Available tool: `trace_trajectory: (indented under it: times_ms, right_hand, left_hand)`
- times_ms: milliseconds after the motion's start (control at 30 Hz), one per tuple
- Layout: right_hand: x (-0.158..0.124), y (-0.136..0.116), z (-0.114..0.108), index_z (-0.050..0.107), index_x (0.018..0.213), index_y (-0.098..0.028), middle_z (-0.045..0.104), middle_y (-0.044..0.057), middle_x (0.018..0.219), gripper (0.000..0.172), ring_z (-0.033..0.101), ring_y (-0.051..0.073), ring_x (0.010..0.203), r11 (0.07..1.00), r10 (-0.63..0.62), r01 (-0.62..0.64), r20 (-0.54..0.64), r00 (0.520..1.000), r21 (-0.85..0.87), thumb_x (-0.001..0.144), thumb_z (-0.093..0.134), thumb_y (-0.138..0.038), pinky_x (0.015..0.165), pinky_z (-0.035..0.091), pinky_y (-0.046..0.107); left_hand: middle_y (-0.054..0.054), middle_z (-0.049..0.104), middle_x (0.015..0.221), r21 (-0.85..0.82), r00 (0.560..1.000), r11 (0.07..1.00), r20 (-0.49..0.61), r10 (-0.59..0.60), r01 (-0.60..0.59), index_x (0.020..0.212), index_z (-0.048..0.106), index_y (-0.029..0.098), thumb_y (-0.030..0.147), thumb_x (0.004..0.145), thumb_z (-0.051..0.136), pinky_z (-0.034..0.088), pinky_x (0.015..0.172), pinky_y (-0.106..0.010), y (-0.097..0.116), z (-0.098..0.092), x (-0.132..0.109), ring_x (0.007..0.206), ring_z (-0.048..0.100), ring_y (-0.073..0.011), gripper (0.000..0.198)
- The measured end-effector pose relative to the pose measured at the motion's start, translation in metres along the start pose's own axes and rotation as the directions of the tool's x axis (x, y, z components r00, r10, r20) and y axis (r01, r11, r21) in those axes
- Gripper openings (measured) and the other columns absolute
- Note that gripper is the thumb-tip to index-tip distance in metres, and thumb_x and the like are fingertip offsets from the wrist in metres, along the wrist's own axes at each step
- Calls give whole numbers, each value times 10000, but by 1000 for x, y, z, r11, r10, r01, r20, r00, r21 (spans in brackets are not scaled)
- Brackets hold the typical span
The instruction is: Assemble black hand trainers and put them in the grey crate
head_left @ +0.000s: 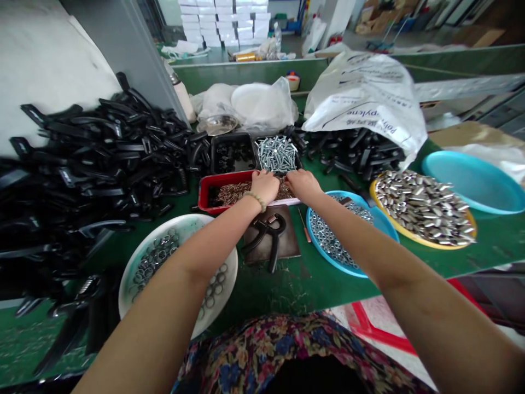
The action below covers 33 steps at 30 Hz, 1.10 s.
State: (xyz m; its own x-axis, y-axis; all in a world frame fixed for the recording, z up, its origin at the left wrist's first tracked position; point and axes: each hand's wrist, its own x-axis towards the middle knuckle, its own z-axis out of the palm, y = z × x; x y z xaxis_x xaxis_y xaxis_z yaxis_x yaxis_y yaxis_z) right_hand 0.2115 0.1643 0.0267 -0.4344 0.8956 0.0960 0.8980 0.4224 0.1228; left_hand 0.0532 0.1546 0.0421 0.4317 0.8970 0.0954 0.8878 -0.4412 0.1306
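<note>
Under the fingers lies a red plastic tray [223, 183]. The left hand [264, 186] and right hand [303, 185] rest at its near edge, fingers together and curled down, any grip hidden, just above small brass-coloured fasteners [234, 193].

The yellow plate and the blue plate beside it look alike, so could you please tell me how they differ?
The yellow plate holds chunky silver sleeves, while the blue plate holds much smaller silver rings, packed more finely. The person's right forearm passes over the blue plate but not the yellow one. Both are round, shallow plates on the green table carrying loose metal parts.
</note>
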Motion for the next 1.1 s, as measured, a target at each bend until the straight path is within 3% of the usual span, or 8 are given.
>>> trace_trajectory:
  times_ms: [67, 200, 400, 533, 633, 767, 967, 1100]
  right_hand:
    - [0, 1, 0, 633, 937, -109, 671, 134, 928, 229, 554, 240, 891, 1000, -4, 4, 4, 1000, 4, 921, 459, -258, 727, 341, 317]
    - [-2, 0, 4, 608, 980, -108, 657, 142, 978, 235, 541, 246, 940, 1000, 3, -2, -10, 1000, 17, 933, 445, -270, 738, 340, 321]
    - [-2, -3, 8, 618, 974, -131, 643, 136, 985, 212, 516, 254, 971, 999, -41, 42, -16, 999, 28, 918, 420, -184, 745, 320, 329]
    - [-3, 0, 7, 627, 958, -138, 650, 127, 951, 212, 522, 251, 941, 997, -55, 56, -21, 998, 56, 908, 435, -215, 747, 310, 328]
    - [-4, 4, 7, 622, 982, -153, 658, 110, 948, 214, 523, 239, 925, 994, -56, 58, -27, 998, 92, 901, 437, -226, 756, 309, 322]
    - [-3, 5, 9, 626, 954, -147, 661, 112, 946, 211, 518, 238, 911, 984, -34, 44, -58, 998, 174, 869, 442, -203, 772, 326, 320]
    - [-9, 4, 6, 640, 969, -122, 672, 113, 912, 236, 571, 216, 871, 929, 48, 4, -132, 990, 370, 814, 462, -128, 796, 407, 301]
    - [-25, 1, 3, 670, 938, -128, 686, 105, 943, 213, 610, 200, 905, 857, 107, -4, -170, 980, 516, 846, 480, -154, 832, 449, 308]
  left_hand:
    - [-119, 653, 901, -7, 999, 1000, 30, -17, 17, 796, 668, 146, 173, 859, 494, 327, 820, -465, 2, 8, 14, 973, 506, -290, 187]
    - [-108, 650, 892, -52, 999, 998, -36, -32, 30, 780, 642, 153, 161, 886, 432, 296, 832, -458, 1, 17, 16, 968, 509, -274, 235]
    - [-111, 669, 941, -216, 996, 975, -69, -62, 45, 935, 624, 129, 169, 935, 374, 362, 864, -399, 1, 3, 10, 953, 572, -228, 252]
    - [-60, 692, 950, -468, 996, 883, -94, 4, -48, 1010, 618, 158, 236, 903, 487, 441, 857, -306, -4, -6, -43, 892, 629, -176, 186]
    - [-14, 691, 901, -613, 997, 790, -66, -40, -9, 940, 634, 192, 252, 870, 542, 476, 853, -294, -12, 2, -95, 858, 636, -158, 131]
    - [-43, 650, 959, -599, 993, 800, -57, -99, 46, 935, 625, 180, 266, 862, 554, 483, 875, -322, -13, 23, -130, 922, 605, -172, 133]
    - [-66, 601, 1038, -353, 995, 932, -86, 56, -83, 984, 611, 168, 297, 899, 501, 444, 938, -356, -5, 29, -124, 1014, 531, -203, 189]
    - [-85, 596, 1059, -225, 992, 967, -79, 101, -116, 1040, 595, 146, 328, 912, 473, 447, 921, -361, -3, 27, -125, 1005, 532, -218, 253]
